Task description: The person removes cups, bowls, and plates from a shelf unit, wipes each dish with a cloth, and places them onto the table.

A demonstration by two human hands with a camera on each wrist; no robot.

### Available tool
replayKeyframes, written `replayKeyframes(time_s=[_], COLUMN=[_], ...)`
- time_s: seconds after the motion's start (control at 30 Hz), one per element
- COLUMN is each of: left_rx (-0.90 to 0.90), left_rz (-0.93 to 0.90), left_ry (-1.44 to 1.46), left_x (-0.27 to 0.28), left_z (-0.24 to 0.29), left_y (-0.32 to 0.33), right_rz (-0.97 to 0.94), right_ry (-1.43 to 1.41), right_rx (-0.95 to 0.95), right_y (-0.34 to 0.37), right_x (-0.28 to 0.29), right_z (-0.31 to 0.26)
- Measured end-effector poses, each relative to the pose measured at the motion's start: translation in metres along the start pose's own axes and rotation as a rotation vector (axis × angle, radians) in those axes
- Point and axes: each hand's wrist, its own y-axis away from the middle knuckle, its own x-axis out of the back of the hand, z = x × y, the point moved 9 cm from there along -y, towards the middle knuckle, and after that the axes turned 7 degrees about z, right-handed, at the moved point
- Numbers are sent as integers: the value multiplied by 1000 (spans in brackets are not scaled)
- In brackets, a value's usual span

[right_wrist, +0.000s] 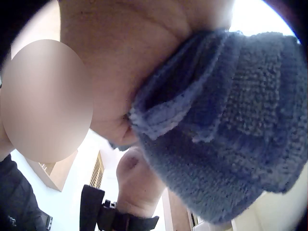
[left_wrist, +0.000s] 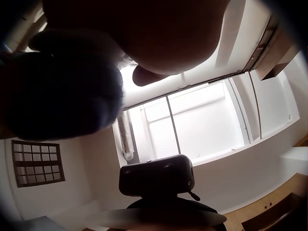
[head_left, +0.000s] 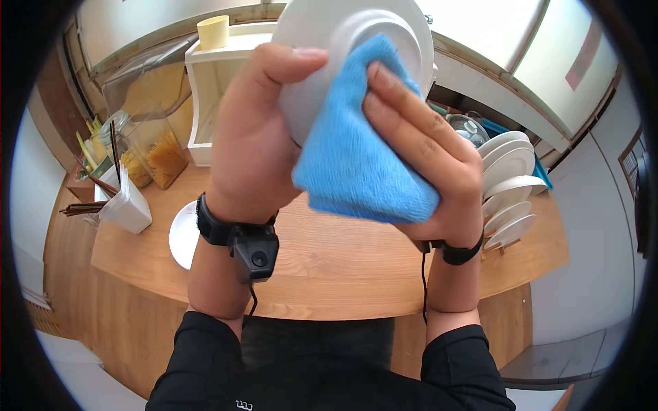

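Observation:
High above the table, my left hand grips a white plate at its left edge, with the thumb lying on the face that shows its round foot ring. My right hand holds a folded blue cloth against that face, its fingers laid over the cloth near the ring. Thick folds of the cloth hang below the right palm in the right wrist view. In the left wrist view the cloth is a dark shape beside the left hand. The left fingers behind the plate are hidden.
A white plate lies on the wooden table beside my left forearm. Several white plates stand in a rack at right. At left are a white container of chopsticks, a pasta container and a white shelf bearing a yellow cup.

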Motion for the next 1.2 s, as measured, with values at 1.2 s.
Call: replayKeyframes(time_s=[1.2], left_rx=[-485], left_rz=[115], left_ry=[-457], left_x=[-35], left_z=[11], left_y=[25], right_rz=[526], right_ry=[-335], right_rx=[-756], right_y=[52], right_x=[16], right_z=[63])
